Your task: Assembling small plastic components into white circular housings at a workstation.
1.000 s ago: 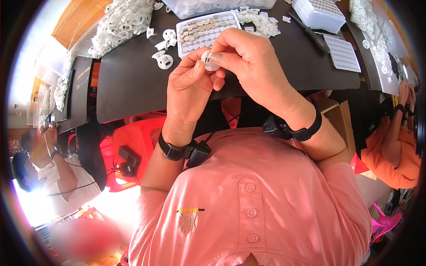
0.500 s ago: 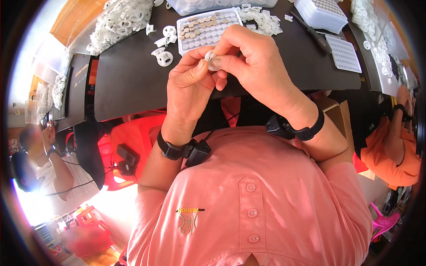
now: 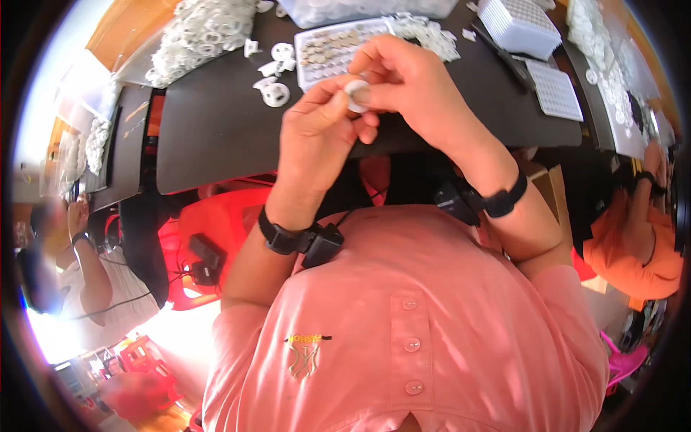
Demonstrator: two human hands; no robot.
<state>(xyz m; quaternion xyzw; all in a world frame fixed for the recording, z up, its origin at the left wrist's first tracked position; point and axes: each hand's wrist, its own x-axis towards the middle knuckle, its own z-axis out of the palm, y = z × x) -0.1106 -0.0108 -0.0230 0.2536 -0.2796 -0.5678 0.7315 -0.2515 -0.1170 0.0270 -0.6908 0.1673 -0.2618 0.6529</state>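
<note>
Between my two hands is a small round white plastic part (image 3: 354,87), held above the front half of the dark table. My left hand (image 3: 317,137) grips it from the left with thumb and fingers. From the right, my right hand (image 3: 421,90) closes thumb and index finger on it; the fingertips are slightly blurred. Just beyond my hands lies a white tray (image 3: 299,63) with rows of round pieces, some tan and some whitish. My right hand hides part of it. Several loose white plastic parts (image 3: 275,94) lie left of the tray.
Piles of white parts (image 3: 205,39) lie at the back left and behind the tray. A clear plastic bin (image 3: 367,11) stands at the back. On the right are stacked white trays (image 3: 518,29), a dark slim tool (image 3: 507,61) and a single tray (image 3: 554,90). Other people sit at both sides.
My hands and the white part have shifted slightly right in the picture. The part has turned, showing more of its round face. Both hands keep hold of it.
</note>
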